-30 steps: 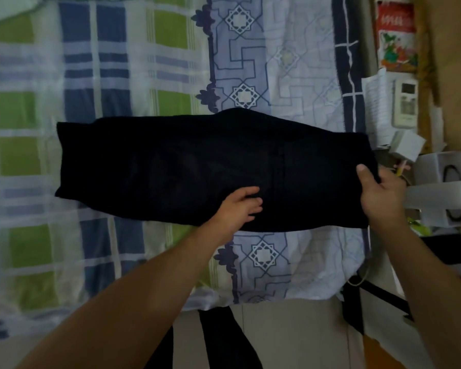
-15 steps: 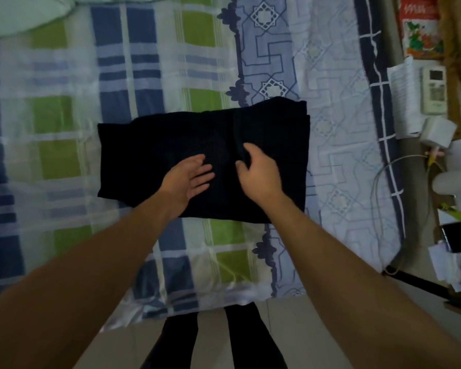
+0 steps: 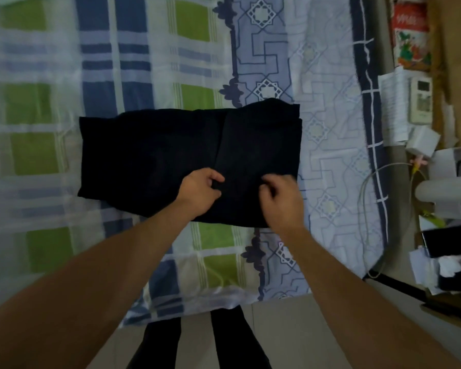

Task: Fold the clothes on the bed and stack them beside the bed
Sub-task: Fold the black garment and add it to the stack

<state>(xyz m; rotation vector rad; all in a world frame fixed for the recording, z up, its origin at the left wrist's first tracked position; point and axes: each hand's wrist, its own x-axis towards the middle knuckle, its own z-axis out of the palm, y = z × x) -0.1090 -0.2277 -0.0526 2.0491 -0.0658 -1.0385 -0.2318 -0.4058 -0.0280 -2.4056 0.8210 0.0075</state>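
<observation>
A black garment (image 3: 155, 155) lies folded on the bed (image 3: 330, 182), its right part doubled over the middle so a fold edge runs down its centre. My left hand (image 3: 201, 190) sits at the near end of that fold edge, thumb and fingers pinching the cloth. My right hand (image 3: 281, 194) is beside it on the doubled part near the front edge, fingers curled into the fabric. Both hands are on the garment's near side.
The bed wears a blue, green and white patterned sheet. A cluttered side surface on the right holds a remote (image 3: 421, 99), white boxes (image 3: 423, 141), papers, a red packet (image 3: 410, 33) and a cable (image 3: 367, 209). Tiled floor (image 3: 290, 336) lies at the bed's near edge.
The garment's right part was folded over to the left, making it shorter. Both hands then slid from flat on the cloth toward its near edge and curled into it.
</observation>
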